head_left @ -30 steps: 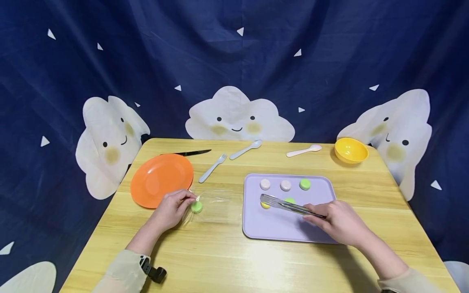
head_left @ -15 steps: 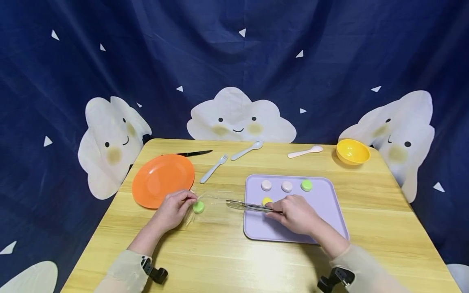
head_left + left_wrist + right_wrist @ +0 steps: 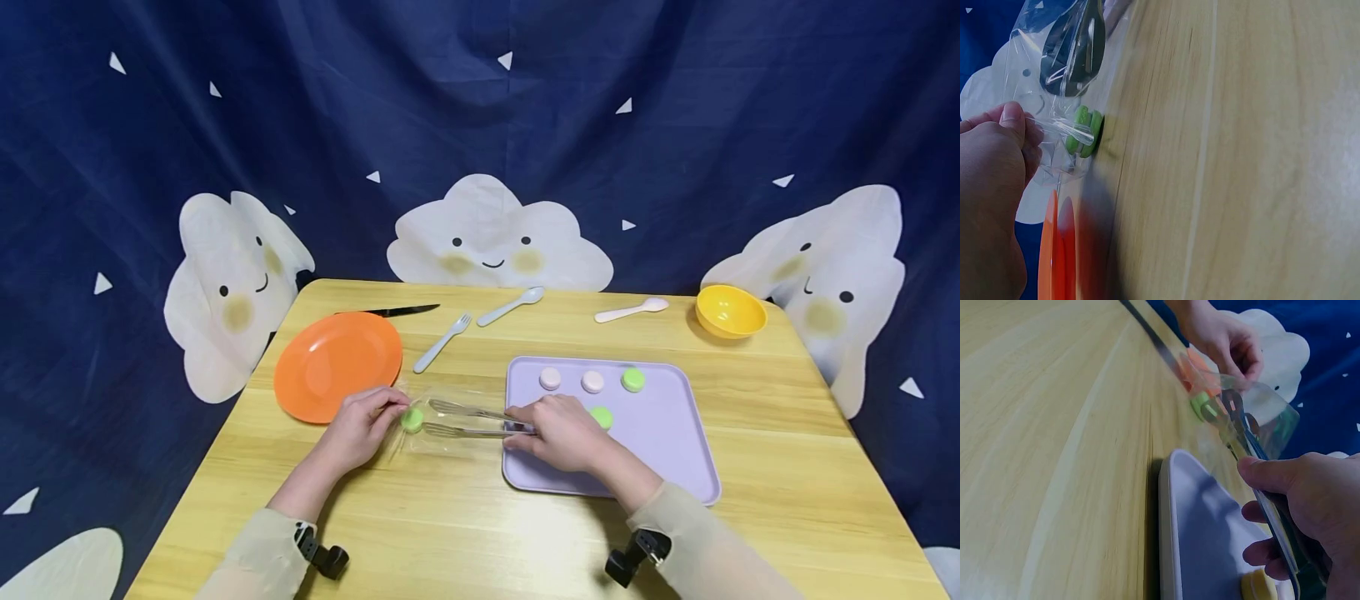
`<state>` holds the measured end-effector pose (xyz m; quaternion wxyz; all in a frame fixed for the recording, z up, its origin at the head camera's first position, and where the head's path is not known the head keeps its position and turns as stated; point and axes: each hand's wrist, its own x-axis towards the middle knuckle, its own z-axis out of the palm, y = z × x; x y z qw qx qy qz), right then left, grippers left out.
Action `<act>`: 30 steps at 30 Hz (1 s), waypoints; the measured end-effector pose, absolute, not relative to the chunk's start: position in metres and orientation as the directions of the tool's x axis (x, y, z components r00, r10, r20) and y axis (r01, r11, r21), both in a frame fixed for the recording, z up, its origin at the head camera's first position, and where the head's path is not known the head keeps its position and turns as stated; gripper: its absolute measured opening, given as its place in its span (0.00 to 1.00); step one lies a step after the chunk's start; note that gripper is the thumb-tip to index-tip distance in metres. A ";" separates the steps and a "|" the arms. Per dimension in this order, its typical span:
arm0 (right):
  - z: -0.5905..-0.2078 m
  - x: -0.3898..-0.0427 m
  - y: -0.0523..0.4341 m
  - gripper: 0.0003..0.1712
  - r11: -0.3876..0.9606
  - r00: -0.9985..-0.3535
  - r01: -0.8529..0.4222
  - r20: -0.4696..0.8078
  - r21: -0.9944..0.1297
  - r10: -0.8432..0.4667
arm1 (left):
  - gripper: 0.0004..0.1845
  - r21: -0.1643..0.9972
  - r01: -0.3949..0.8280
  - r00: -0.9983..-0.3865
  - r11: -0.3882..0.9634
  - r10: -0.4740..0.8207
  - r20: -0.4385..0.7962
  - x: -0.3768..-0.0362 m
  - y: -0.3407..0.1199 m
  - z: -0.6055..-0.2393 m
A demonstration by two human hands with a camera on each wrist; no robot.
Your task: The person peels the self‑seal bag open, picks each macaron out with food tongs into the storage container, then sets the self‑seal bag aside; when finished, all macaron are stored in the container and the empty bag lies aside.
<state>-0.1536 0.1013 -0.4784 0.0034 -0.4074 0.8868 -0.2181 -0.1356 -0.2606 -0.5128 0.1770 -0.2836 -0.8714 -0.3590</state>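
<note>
My left hand [image 3: 365, 427] pinches the edge of a clear plastic bag [image 3: 1029, 62] lying on the table. At that end of the bag is a green macaron [image 3: 412, 419], seen through the film in the left wrist view. My right hand [image 3: 558, 433] holds metal tongs [image 3: 476, 432] over the left rim of the lilac tray [image 3: 652, 454]. The tongs' arms stand apart, with their tips inside or behind the bag's film, close to the macaron. On the tray, a yellow macaron [image 3: 1259, 586] shows in the right wrist view; my right hand hides it from the head camera.
More macarons lie on the tray: two pale pink ones [image 3: 550, 378] and green ones [image 3: 633, 380]. An orange plate [image 3: 337, 367] is beside my left hand. Behind are a black knife [image 3: 405, 311], fork [image 3: 442, 343], grey spoon [image 3: 510, 307], pink spoon [image 3: 632, 310] and yellow bowl [image 3: 731, 312].
My right hand has carried the tongs leftward from above the tray to the bag. The tongs' arms, close together half a second ago, now stand apart. My left hand keeps its place.
</note>
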 end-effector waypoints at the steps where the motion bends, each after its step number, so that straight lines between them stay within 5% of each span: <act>1: -0.478 -0.154 0.099 0.12 0.573 -0.668 -0.721 0.172 -0.389 -0.724 | 0.11 0.525 0.624 -0.774 0.579 0.367 0.516 -0.136 -0.260 -0.513; 11: -0.484 -0.158 0.080 0.13 0.564 -0.646 -0.746 0.179 -0.354 -0.742 | 0.06 0.535 0.641 -0.763 0.551 0.382 0.522 -0.137 -0.256 -0.512; 30: -0.488 -0.154 0.059 0.16 0.560 -0.641 -0.752 0.187 -0.348 -0.744 | 0.11 0.536 0.648 -0.756 0.540 0.373 0.538 -0.132 -0.260 -0.513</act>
